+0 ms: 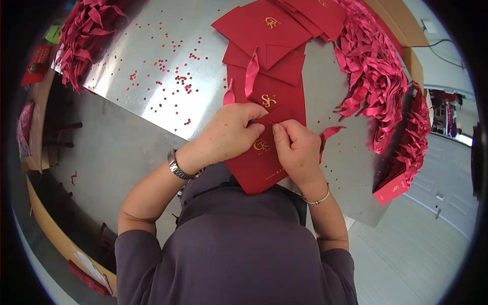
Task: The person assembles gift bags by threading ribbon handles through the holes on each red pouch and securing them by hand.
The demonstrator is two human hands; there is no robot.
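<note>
Both of my hands meet over a stack of flat red paper bags (259,175) with gold emblems. My left hand (229,132), a metal watch at its wrist, is closed in a pinch near the middle of the top bag. Close to it on the right, my right hand (297,150), with a thin bangle, pinches thumb against forefinger. A thin reddish bit shows at the right fingertips; what either hand holds is too small or hidden to name. Pink ribbon ends (251,76) rise just beyond my left hand. Another ribbon end (333,133) sticks out beside my right hand.
More red bags (259,28) lie fanned out at the far side of the metal table (173,25). Red paper dots (183,81) are scattered over it. Heaps of pink ribbon (376,76) lie right, others (84,40) far left. A cardboard box (401,23) stands far right.
</note>
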